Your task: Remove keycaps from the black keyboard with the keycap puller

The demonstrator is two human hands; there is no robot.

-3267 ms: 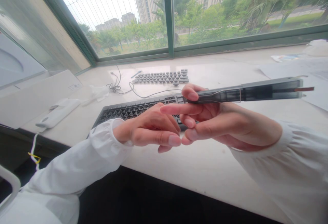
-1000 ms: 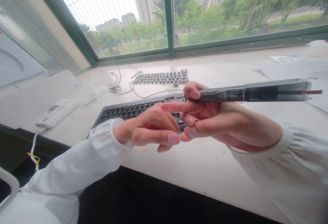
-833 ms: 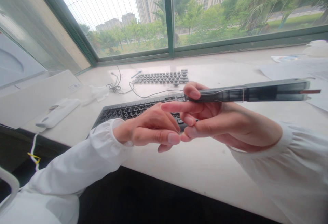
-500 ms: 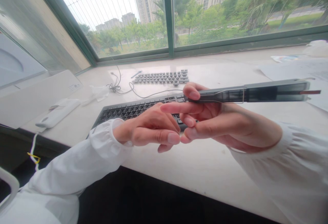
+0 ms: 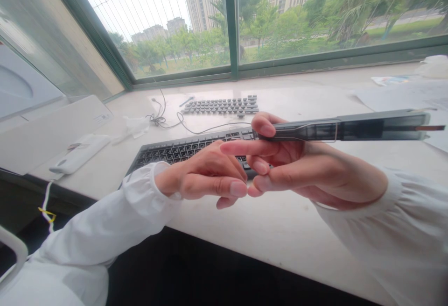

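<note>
My right hand [image 5: 308, 170] grips a long, dark, see-through pen-shaped tool [image 5: 350, 127] between its fingers. A thin wire loop lies along the tool's side, and a narrow brownish tip sticks out at its right end. Close by, my left hand [image 5: 210, 175] is closed, fingers curled and thumb stretched along them; whether it holds anything small is hidden. Both hands' fingertips meet or nearly meet. They hover over the front of a black keyboard [image 5: 164, 149], which shows bare key sockets and is partly covered by the hands.
Behind the keyboard lie rows of loose dark keycaps [image 5: 220, 106]. A coiled black cable [image 5: 159, 118] lies left of them. A white device with a cord [image 5: 82, 154] rests at left. Papers [image 5: 395, 98] lie at right. The window [image 5: 231, 25] borders the table's back.
The pen-shaped tool and my right hand have shifted very slightly to the right. My left hand stays almost still.
</note>
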